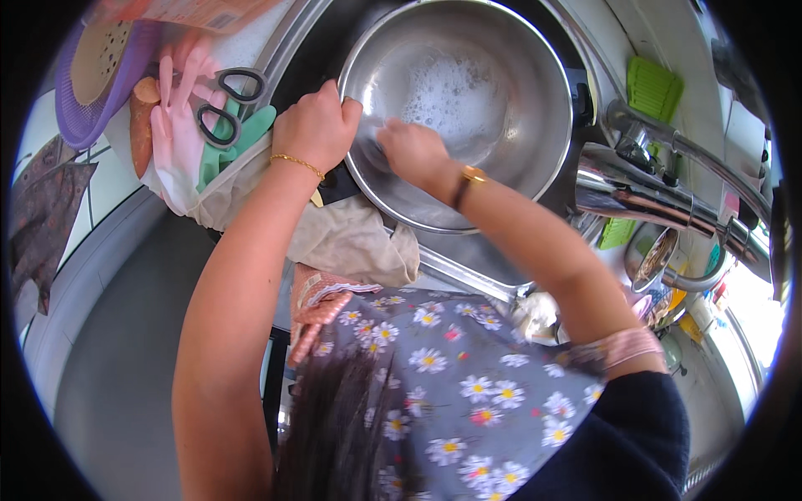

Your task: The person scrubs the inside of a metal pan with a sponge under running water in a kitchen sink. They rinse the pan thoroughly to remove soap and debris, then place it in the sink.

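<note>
A wide stainless steel pot sits in the dark sink, with foamy, soapy water in its bottom. At the pot's left rim, my left hand is closed on the edge, thumb toward the inside. My right hand reaches into the pot against its lower left inner wall. Its fingers are curled and blurred, and whether they hold a small scrubber or cloth cannot be made out. One black pot handle shows on the right side. Below the pot, a beige cloth drapes over the sink's front edge.
Left of the sink lie pink rubber gloves, green gloves, scissors and a sweet potato near a purple basket. A chrome faucet rises at right, beside a green rack and a metal bowl.
</note>
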`<move>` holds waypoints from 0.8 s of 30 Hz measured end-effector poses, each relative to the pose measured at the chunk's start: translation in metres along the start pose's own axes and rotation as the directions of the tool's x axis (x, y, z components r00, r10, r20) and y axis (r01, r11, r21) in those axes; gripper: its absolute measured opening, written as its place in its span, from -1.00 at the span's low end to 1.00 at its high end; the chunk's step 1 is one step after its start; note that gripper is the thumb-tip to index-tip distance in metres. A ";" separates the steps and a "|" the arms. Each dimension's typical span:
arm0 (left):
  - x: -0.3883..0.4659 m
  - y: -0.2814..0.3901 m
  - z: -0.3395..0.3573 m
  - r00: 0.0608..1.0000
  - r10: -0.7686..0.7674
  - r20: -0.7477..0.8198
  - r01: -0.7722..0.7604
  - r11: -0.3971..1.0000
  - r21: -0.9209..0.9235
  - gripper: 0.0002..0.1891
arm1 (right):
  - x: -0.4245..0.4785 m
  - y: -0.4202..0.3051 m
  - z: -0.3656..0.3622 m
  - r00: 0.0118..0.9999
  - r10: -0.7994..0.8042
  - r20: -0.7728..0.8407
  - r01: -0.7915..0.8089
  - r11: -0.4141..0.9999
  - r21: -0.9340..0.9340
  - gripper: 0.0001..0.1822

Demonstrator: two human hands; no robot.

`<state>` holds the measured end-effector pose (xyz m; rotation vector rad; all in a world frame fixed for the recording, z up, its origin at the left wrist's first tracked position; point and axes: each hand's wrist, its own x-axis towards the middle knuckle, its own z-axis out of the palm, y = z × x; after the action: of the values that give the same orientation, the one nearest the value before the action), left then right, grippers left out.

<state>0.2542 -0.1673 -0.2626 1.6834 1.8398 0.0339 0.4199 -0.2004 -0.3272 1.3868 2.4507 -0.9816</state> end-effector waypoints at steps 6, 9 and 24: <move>-0.002 -0.003 -0.005 1.000 0.002 0.003 -0.003 0.999 0.045 -0.67 | -0.042 0.034 -0.011 0.985 0.032 0.167 -0.020 0.997 -0.070 -0.86; -0.004 -0.001 -0.003 1.000 -0.007 0.013 0.007 0.999 0.048 -0.67 | -0.047 0.035 -0.005 0.991 0.002 0.136 0.006 0.998 -0.062 -0.86; -0.001 0.003 -0.004 0.999 0.019 0.026 -0.021 0.998 0.057 -0.66 | 0.004 0.013 -0.013 0.998 0.059 -0.024 -0.060 0.995 -0.085 -0.87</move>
<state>0.2551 -0.1660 -0.2582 1.7339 1.8213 -0.0323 0.4302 -0.1852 -0.3252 1.4404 2.4208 -0.8431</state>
